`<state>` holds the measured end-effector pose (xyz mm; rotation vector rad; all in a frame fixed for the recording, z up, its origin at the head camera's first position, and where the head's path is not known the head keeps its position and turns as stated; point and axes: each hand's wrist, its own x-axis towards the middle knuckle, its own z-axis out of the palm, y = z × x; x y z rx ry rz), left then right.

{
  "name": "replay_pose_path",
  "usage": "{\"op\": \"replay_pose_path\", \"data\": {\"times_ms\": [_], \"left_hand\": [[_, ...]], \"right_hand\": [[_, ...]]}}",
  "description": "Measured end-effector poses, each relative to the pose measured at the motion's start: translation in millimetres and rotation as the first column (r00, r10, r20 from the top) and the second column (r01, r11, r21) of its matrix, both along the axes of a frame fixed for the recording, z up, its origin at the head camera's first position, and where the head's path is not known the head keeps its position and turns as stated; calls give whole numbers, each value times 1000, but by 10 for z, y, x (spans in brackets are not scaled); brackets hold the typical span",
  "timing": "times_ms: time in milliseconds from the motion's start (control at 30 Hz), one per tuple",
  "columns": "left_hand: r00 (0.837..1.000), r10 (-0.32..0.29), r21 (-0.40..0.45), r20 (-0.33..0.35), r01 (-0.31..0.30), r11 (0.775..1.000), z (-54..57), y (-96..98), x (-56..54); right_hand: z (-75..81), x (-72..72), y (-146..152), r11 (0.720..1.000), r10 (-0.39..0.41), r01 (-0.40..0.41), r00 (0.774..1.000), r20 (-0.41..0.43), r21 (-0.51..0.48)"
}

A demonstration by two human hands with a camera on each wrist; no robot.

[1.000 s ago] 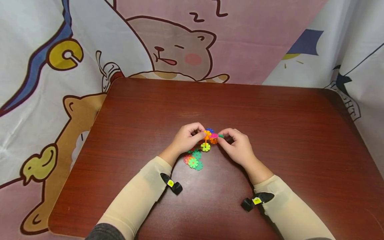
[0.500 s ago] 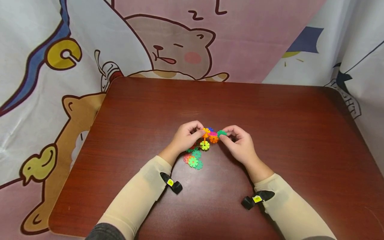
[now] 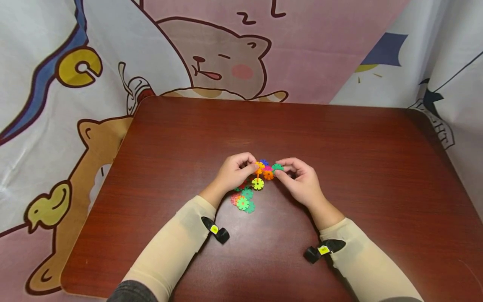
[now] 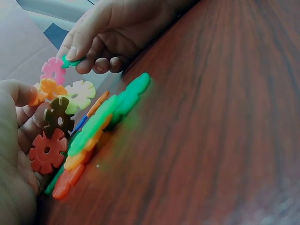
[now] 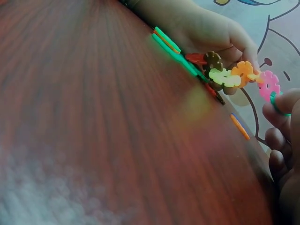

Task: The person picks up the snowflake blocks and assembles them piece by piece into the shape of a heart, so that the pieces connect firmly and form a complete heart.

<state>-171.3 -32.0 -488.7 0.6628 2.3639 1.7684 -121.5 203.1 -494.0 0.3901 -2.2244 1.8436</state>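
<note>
A chain of plastic snowflake discs hangs between my hands above the table. My left hand (image 3: 237, 172) pinches an orange disc (image 4: 50, 88) in it. Below that, a yellow-green disc (image 4: 79, 95), a brown disc (image 4: 58, 116) and a red disc (image 4: 48, 151) follow along the chain. A pink disc (image 4: 53, 70) sits at the right end. Between thumb and fingers, my right hand (image 3: 299, 178) holds a green disc (image 3: 277, 167) at the pink one's edge. Whether their slots are engaged I cannot tell.
Loose snowflake discs, among them a light green disc (image 3: 243, 204), lie in an overlapping cluster on the brown table (image 3: 362, 176) below my left hand. A blue disc (image 3: 263, 162) and an orange disc (image 3: 268, 175) lie behind the chain. A printed curtain (image 3: 309, 50) surrounds the table.
The green disc has turned from nearly edge-on to face the head camera. My right fingers have shifted on it. The left hand keeps its pinch with little movement.
</note>
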Motion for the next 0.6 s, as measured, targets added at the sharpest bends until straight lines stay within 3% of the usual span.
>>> {"op": "replay_pose_path", "data": {"times_ms": [200,600], "left_hand": [[1000,-15,-18,-7,14,1000,5,-10,-4],[993,-119,6,-20,119,993,-2,-58,-14]], "right_hand": [[-19,-21,22,999,-10,11,999,-33,30],[-20,-27,59,1000,15,-15,999,-36,23]]}}
